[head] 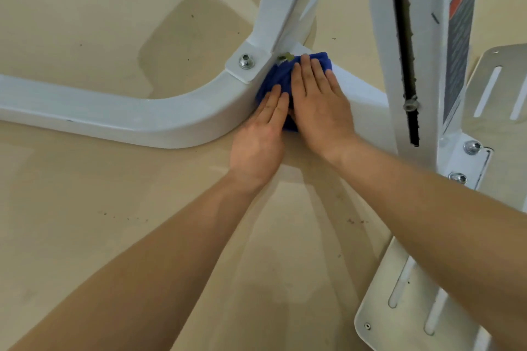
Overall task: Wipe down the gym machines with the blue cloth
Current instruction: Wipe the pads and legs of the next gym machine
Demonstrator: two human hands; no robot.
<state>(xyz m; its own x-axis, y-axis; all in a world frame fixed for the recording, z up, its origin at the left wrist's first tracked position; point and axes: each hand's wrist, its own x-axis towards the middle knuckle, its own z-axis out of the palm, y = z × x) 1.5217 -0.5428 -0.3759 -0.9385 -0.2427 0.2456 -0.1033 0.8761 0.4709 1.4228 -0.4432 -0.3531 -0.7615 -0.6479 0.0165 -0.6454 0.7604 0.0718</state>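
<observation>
The blue cloth (278, 78) is bunched on the white base frame (114, 111) of a gym machine, right at the joint where a slanted white post (288, 0) bolts on. My left hand (261, 137) lies flat with straight fingers on the cloth's lower left part. My right hand (319, 102) presses flat on top of the cloth, fingers straight and pointing away from me. Most of the cloth is hidden under the two hands.
A white upright column (379, 37) with a long black slot and a warning sticker stands at the right. Slotted metal foot plates (410, 302) lie at the lower right and far right. The beige floor (85, 222) spreads around, with a few dark specks.
</observation>
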